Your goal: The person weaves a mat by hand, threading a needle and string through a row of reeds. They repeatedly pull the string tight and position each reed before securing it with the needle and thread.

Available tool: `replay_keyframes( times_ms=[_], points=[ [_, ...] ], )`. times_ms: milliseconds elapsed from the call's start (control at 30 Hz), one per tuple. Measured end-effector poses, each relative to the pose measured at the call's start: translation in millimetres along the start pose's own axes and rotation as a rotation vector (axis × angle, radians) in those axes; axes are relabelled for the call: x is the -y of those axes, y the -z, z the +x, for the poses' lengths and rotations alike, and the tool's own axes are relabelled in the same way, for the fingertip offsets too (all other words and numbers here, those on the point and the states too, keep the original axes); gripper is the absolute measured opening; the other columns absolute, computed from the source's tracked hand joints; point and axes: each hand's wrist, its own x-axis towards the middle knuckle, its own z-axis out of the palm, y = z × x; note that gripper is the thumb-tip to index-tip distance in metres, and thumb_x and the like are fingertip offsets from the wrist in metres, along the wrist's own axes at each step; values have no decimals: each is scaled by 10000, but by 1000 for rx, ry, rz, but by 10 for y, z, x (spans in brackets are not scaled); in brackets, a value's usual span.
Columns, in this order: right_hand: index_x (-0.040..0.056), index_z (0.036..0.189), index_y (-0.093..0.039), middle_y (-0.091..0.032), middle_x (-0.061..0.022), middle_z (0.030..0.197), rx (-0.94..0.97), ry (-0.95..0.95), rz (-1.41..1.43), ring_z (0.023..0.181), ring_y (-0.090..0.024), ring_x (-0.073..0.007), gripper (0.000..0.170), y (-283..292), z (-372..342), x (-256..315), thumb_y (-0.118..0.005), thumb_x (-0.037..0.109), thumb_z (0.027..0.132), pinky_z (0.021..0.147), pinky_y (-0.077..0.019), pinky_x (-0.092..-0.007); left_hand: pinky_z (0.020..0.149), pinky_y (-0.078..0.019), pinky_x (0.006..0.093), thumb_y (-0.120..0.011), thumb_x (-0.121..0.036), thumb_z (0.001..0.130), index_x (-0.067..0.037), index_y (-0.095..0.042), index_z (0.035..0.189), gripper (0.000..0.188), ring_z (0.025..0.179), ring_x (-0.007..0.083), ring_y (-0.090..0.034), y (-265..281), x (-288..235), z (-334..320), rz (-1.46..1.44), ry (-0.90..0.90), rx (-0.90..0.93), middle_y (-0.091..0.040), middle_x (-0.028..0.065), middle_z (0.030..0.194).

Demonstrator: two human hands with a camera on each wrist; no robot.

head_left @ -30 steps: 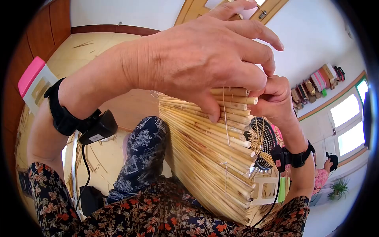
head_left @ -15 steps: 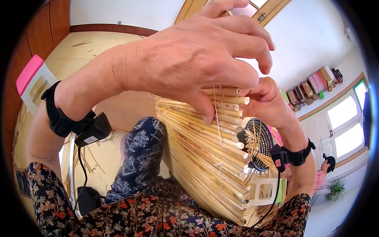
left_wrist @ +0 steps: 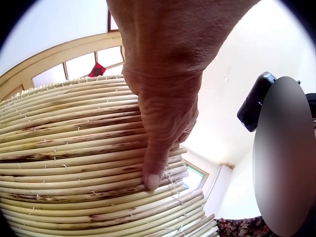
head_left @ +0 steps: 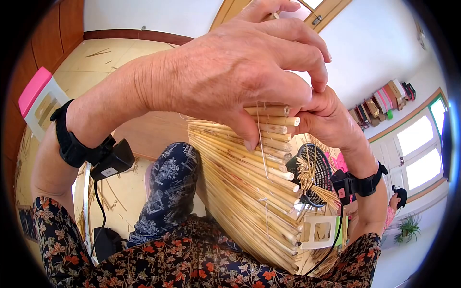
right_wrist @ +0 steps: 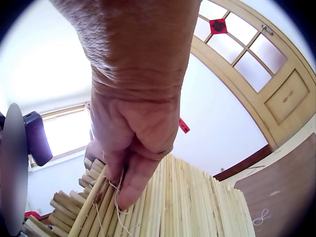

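A mat of straw-coloured stalks (head_left: 235, 187), bound by rows of white thread, stands upright over the lap with its cut ends to the right. My left hand (head_left: 230, 72) grips its upper edge, thumb pressed on the near face; in the left wrist view that thumb (left_wrist: 154, 173) lies across the stalks near their ends. My right hand (head_left: 329, 117) is at the stalk ends, close beside the left fingers. The right wrist view shows it (right_wrist: 136, 133) pinching a thin white thread (right_wrist: 117, 195) against the stalks. Part of the left fingers is hidden behind the mat.
A dark perforated basket (head_left: 312, 168) with short stalk pieces stands beyond the mat. Near it is a white and green stool (head_left: 319, 230). A pink-topped stool (head_left: 36, 96) is at far left, a brown board (head_left: 149, 132) lies behind the knee, and loose straw litters the floor.
Both hands and the mat have shifted a little left in the head view, mostly in the first half second. The left hand's hold on the mat looks the same.
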Motion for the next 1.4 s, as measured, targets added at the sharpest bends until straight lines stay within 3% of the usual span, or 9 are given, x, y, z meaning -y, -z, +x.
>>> replay_keyframes(
  times_ms=[67, 300, 367, 467, 567, 800, 900, 1167, 1400],
  points=[
    [-52, 1041, -665, -705, -104, 970, -12, -79, 124, 898, -716, -223, 148, -25, 5, 39, -593, -21, 915, 810, -591, -315, 1079, -203, 686, -723, -406, 829, -128, -560, 935, 339, 1296, 371, -416, 6, -6, 4, -1, 3, 2, -516, 122, 1173],
    [-55, 1038, -660, -703, -110, 964, 17, -60, 178, 889, -716, -223, 144, 19, -19, -3, -614, -7, 910, 803, -592, -312, 1080, -202, 685, -725, -402, 828, -129, -561, 930, 334, 1289, 369, -421, 30, -13, 21, -16, 17, 21, -517, 120, 1165],
    [-41, 1029, -674, -698, -91, 960, -34, -44, -109, 910, -701, -191, 145, 11, -35, 14, -638, -7, 893, 821, -558, -287, 1080, -201, 684, -725, -401, 828, -129, -562, 929, 333, 1286, 369, -423, 28, -10, 9, -20, 22, 22, -518, 120, 1162],
    [-18, 1011, -694, -689, -68, 984, -121, 85, -206, 935, -673, -158, 146, -63, -63, -21, -666, -9, 868, 836, -524, -273, 1081, -201, 684, -726, -399, 828, -129, -562, 926, 331, 1283, 368, -425, 30, -5, 8, -27, 30, 25, -518, 119, 1159],
    [-1, 996, -708, -679, -56, 1012, -126, 76, -280, 948, -651, -147, 154, -61, -57, -4, -690, -13, 844, 841, -513, -277, 1081, -200, 683, -727, -397, 827, -129, -563, 924, 329, 1280, 367, -428, 31, -7, 10, -30, 35, 30, -519, 118, 1155],
    [-3, 990, -710, -678, -72, 1012, -41, 54, -182, 959, -665, -164, 149, 25, -48, -49, -693, -20, 843, 853, -545, -291, 1082, -199, 682, -730, -393, 826, -129, -564, 919, 325, 1273, 366, -433, 41, -25, 20, -36, 45, 37, -520, 117, 1147],
    [-10, 998, -711, -684, -81, 991, -53, 127, -167, 939, -678, -171, 156, 39, -35, -76, -686, -31, 846, 838, -570, -294, 1083, -198, 682, -731, -391, 825, -129, -565, 917, 323, 1270, 365, -435, 41, -38, 17, -39, 52, 40, -521, 116, 1143],
    [-39, 1017, -708, -715, -136, 961, 1, -135, 19, 856, -713, -189, 151, 147, -41, -30, -644, -8, 884, 773, -592, -294, 1084, -197, 681, -733, -387, 824, -130, -567, 912, 318, 1261, 363, -441, 69, -44, 29, -44, 63, 46, -523, 114, 1133],
    [-39, 973, -723, -705, -93, 924, 9, -177, 26, 849, -694, -166, 127, 128, 24, 87, -647, -29, 871, 765, -574, -278, 1086, -196, 679, -736, -382, 823, -130, -568, 907, 314, 1254, 361, -447, 112, -49, 17, -55, 75, 61, -524, 113, 1125]
  ],
)
